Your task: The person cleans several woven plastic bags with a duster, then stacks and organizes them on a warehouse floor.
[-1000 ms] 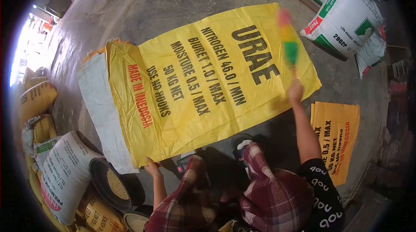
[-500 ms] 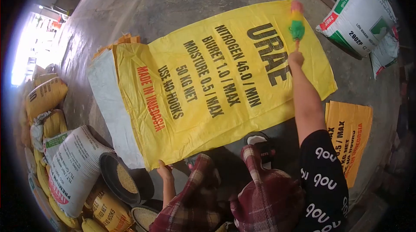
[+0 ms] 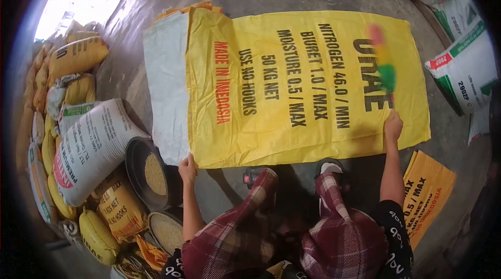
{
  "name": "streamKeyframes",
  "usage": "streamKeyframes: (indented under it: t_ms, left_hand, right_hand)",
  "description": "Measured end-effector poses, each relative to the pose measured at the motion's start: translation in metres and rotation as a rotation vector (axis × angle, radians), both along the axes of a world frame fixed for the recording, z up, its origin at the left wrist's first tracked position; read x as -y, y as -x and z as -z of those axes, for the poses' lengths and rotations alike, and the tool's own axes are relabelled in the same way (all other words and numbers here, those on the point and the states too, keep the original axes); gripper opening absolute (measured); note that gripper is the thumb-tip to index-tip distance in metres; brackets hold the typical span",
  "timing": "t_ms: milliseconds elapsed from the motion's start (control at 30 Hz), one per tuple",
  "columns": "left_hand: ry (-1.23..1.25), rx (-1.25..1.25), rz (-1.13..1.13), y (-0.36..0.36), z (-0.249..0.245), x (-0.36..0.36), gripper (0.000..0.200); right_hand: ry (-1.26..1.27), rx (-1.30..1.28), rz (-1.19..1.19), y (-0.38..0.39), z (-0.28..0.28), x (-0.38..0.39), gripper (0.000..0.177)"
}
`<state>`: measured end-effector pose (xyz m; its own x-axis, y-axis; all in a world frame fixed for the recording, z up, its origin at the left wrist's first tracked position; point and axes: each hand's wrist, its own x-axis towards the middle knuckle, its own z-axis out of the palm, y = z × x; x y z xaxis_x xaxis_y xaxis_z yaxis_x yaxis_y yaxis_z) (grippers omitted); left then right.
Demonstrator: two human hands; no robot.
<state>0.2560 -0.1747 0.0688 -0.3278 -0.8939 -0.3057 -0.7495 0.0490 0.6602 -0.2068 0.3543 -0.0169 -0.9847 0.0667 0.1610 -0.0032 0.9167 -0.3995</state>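
Observation:
A flat yellow woven sack [image 3: 271,143] printed with black and red letters lies on the floor in front of me. My left hand [image 3: 187,168] pinches its near left corner, beside the pale grey end of a sack [image 3: 166,86] that sticks out beneath. My right hand [image 3: 393,125] is closed round the handle of a duster [image 3: 386,76] with a pink, yellow and green head. The head is blurred and overlaps the big letters on the sack's right part.
Black basins of grain [image 3: 131,169] stand at the left by a white sack [image 3: 96,148] and piled yellow sacks [image 3: 81,62]. An orange folded sack [image 3: 430,190] lies to the right. White-green filled sacks [image 3: 469,70] are at the far right. My legs are below.
My right hand and the duster have come nearer to me, down from the sack's far edge. The view has shifted. My left hand stays at the corner.

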Motion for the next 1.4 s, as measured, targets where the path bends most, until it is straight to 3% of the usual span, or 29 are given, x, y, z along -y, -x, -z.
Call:
streamKeyframes:
  t_ms: [100, 133, 167, 200, 233, 267, 300, 333, 367, 433, 500, 533, 567, 633, 767, 833, 967, 1033, 1133, 1167, 1233, 1367, 1400]
  left_hand:
    - [-0.045, -0.119, -0.06, -0.008, 0.016, 0.003, 0.044]
    - [-0.11, -0.152, -0.07, -0.007, 0.014, 0.003, 0.043]
    - [-0.105, -0.156, -0.073, -0.006, 0.013, 0.003, 0.043]
    - [-0.143, -0.177, -0.094, -0.006, 0.012, 0.001, 0.041]
    - [-0.181, -0.198, -0.114, -0.006, 0.012, 0.001, 0.04]
    - [-0.179, -0.2, -0.117, -0.022, 0.031, 0.011, 0.04]
    - [0.081, -0.178, 0.132, -0.049, 0.068, 0.031, 0.037]
    - [0.343, -0.151, 0.381, -0.063, 0.087, 0.041, 0.033]
    - [0.346, -0.149, 0.381, -0.053, 0.069, 0.031, 0.033]
    - [-0.287, -0.227, -0.172, -0.017, 0.009, -0.004, 0.029]
    - [-0.256, -0.232, -0.199, -0.019, 0.013, -0.003, 0.028]
    - [-0.211, -0.214, -0.158, -0.016, 0.008, -0.004, 0.028]
    - [-0.17, -0.194, -0.118, -0.017, 0.003, -0.005, 0.028]
    - [-0.141, -0.182, -0.098, -0.017, 0.002, -0.007, 0.032]
    - [-0.142, -0.164, -0.025, -0.019, 0.011, 0.001, 0.033]
    - [-0.156, -0.167, 0.01, -0.023, 0.014, 0.002, 0.034]
    - [-0.101, -0.13, 0.04, -0.029, 0.024, 0.004, 0.036]
    - [-0.013, -0.049, 0.039, -0.029, 0.027, -0.001, 0.034]
    - [0.013, -0.055, -0.044, -0.027, 0.031, -0.004, 0.031]
    - [0.011, -0.059, -0.044, -0.028, 0.034, 0.001, 0.031]
    - [-0.054, -0.057, -0.043, -0.034, 0.042, 0.006, 0.029]
    - [-0.041, -0.015, 0.054, -0.035, 0.039, 0.007, 0.032]
    - [-0.002, -0.021, 0.032, -0.034, 0.04, 0.003, 0.034]
  right_hand:
    - [0.155, -0.116, -0.109, -0.006, -0.017, 0.044, 0.024]
    - [0.225, -0.124, -0.355, -0.012, -0.01, 0.059, 0.022]
    - [0.045, -0.257, -0.713, -0.019, 0.026, 0.067, 0.01]
    - [0.218, -0.165, -0.97, -0.039, -0.021, 0.11, 0.013]
    - [0.041, -0.168, -1.169, -0.062, -0.035, 0.143, 0.008]
    - [0.166, -0.103, -1.387, -0.081, -0.042, 0.172, 0.009]
    - [0.198, 0.075, -1.454, -0.101, -0.046, 0.199, 0.008]
    - [0.027, 0.118, -1.522, -0.114, -0.045, 0.225, 0.008]
    - [-0.142, 0.161, -1.58, -0.12, -0.037, 0.244, 0.009]
    - [-0.177, 0.087, -1.529, -0.089, 0.012, 0.277, 0.009]
    - [0.053, 0.248, -1.001, -0.047, -0.005, 0.29, 0.011]
    - [-0.069, 0.223, -0.798, -0.024, -0.007, 0.296, 0.013]
    - [0.072, 0.202, -0.543, -0.011, -0.024, 0.296, 0.017]
    - [0.17, 0.209, -0.289, 0.039, -0.006, 0.292, 0.017]
    - [0.098, 0.235, -0.41, 0.018, -0.054, 0.257, 0.017]
    - [-0.095, 0.295, -0.976, -0.01, -0.052, 0.246, 0.021]
    - [-0.099, 0.29, -0.748, 0.007, -0.017, 0.23, 0.025]
    - [0.089, 0.387, -0.319, 0.037, -0.029, 0.24, 0.023]
    - [0.173, 0.382, -0.238, 0.046, -0.035, 0.254, 0.023]
    - [0.171, 0.378, -0.238, 0.034, -0.038, 0.253, 0.023]
    - [0.015, 0.306, -0.743, -0.001, -0.034, 0.241, 0.027]
    - [-0.162, 0.356, -0.807, -0.011, -0.005, 0.215, 0.031]
    - [-0.061, 0.38, -0.58, 0.007, 0.002, 0.216, 0.032]
